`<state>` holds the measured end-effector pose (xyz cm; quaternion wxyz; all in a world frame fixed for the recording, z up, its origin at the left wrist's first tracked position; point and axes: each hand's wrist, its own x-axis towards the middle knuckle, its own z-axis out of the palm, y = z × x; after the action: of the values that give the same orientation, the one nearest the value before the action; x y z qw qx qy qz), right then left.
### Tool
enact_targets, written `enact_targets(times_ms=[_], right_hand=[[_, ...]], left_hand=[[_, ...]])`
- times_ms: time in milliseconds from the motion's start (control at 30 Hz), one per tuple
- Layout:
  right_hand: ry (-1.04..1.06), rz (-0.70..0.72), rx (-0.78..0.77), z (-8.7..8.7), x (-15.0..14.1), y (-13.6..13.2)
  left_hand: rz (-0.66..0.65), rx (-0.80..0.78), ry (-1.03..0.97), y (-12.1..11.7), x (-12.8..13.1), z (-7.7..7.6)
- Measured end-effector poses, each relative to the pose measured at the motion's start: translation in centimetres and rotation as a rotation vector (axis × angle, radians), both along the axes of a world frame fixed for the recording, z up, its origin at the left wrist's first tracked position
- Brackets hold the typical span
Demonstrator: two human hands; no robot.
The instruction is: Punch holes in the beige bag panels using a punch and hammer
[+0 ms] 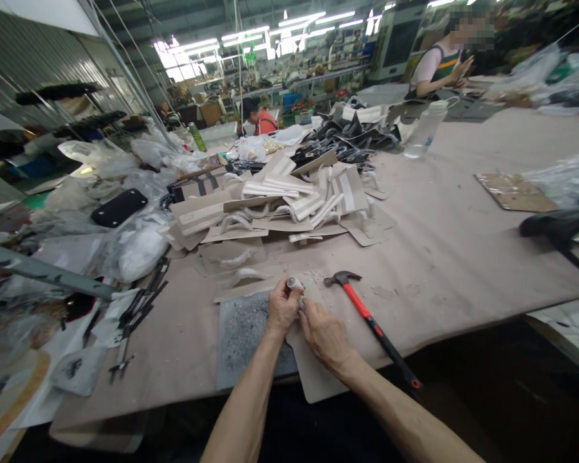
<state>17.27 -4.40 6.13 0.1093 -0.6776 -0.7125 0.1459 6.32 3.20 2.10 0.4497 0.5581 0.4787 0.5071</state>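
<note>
My left hand (282,307) is closed around a short pale, rounded handle (295,283), its end showing above the fingers. Pressed in beside it, my right hand (327,333) has its fingers closed low on the same handle; the exact grip is hidden. The handle appears to belong to a beige panel (313,376) with rounded corners, which hangs over the table's front edge under my right hand. A worn grey slab (238,334) lies under my left wrist. To the right, a claw hammer (367,315) with a red and black grip rests on the table.
Beyond my hands is a heap of beige panels with pale handles (289,206), with black pieces (347,135) behind. A clear bottle (424,132) stands at the back right. Plastic bags (139,251) and dark strips (142,302) lie leftward. Two people sit farther off.
</note>
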Motion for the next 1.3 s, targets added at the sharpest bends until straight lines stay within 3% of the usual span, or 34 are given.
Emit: enact_targets(times_ms=[233,600,833,1300], right_hand=[[0.1,-0.028,-0.111,-1.1,0.2,-0.7],[0.202,-0.034,-0.115,-1.3,1.0,-0.8],[0.216,-0.031,-0.098,-1.3,0.9,-1.1],[0.188,-0.027,-0.094,-1.3,1.0,-1.2]], left_hand=[[-0.016,-0.098,-0.122,0.3,-0.5,-1.8],[-0.087,-0.111,-0.079,0.0,-0.7,-0.7],[-0.102,-0.074,0.009,-0.2,-0.8,-0.7],[-0.081,-0.075,-0.047,-0.2,-0.7,-0.8]])
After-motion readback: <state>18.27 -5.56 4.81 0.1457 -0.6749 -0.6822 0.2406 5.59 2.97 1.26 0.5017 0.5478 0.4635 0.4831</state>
